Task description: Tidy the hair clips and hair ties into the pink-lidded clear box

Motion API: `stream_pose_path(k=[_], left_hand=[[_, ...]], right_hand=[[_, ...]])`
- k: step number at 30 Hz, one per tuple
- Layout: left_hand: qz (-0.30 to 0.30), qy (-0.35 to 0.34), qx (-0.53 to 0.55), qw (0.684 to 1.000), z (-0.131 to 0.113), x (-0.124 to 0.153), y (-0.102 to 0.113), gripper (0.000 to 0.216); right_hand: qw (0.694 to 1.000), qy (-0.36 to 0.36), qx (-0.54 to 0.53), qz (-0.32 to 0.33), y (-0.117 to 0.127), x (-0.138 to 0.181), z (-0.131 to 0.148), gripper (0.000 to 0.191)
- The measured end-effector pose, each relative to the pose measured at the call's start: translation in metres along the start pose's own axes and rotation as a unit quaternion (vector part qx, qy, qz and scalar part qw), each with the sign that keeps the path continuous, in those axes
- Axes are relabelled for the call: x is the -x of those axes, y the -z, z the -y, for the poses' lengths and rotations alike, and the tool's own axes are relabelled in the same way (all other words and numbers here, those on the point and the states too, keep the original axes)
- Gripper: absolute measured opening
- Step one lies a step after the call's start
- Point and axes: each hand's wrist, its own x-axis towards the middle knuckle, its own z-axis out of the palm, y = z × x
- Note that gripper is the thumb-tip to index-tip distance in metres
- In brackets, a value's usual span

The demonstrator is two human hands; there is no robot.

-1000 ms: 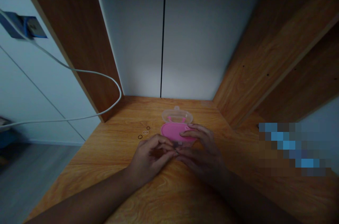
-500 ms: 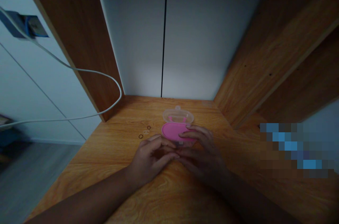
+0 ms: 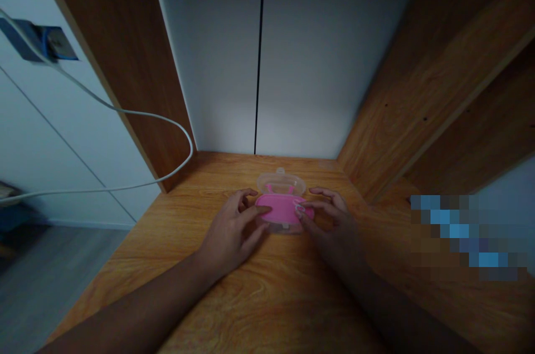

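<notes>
A small pink case [image 3: 281, 208] with its clear lid [image 3: 281, 182] swung open at the back lies on the wooden desk [image 3: 267, 298]. My left hand [image 3: 234, 228] rests flat on the desk, fingers apart, with its fingertips against the case's left edge. My right hand [image 3: 332, 223] is at the case's right edge, and its thumb and fingertips pinch the pink rim there. The dim light hides what is inside the case.
A white cable [image 3: 125, 114] loops from a blue plug [image 3: 37, 44] on the left wall across the desk's left side. White cabinet doors [image 3: 259, 64] close off the back. Slanted wooden panels [image 3: 418, 92] stand at the right. A blurred patch [image 3: 463, 234] sits at the right.
Both hands were together in front of the case, fingertips touching. They have moved forward and apart to either side of it. The small rings seen left of the case are now covered by my left hand.
</notes>
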Motion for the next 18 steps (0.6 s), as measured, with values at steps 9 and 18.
stream_pose_path(k=[9,18], left_hand=[[0.007,-0.001,0.029,1.0,0.002,0.002,-0.002,0.03],[-0.014,-0.021,0.015,1.0,0.013,-0.007,0.022,0.031]], right_hand=[[0.999,-0.053,0.01,0.004,-0.001,-0.001,-0.008,0.013],[0.996,-0.081,-0.011,0.029,0.002,-0.003,-0.012,0.016]])
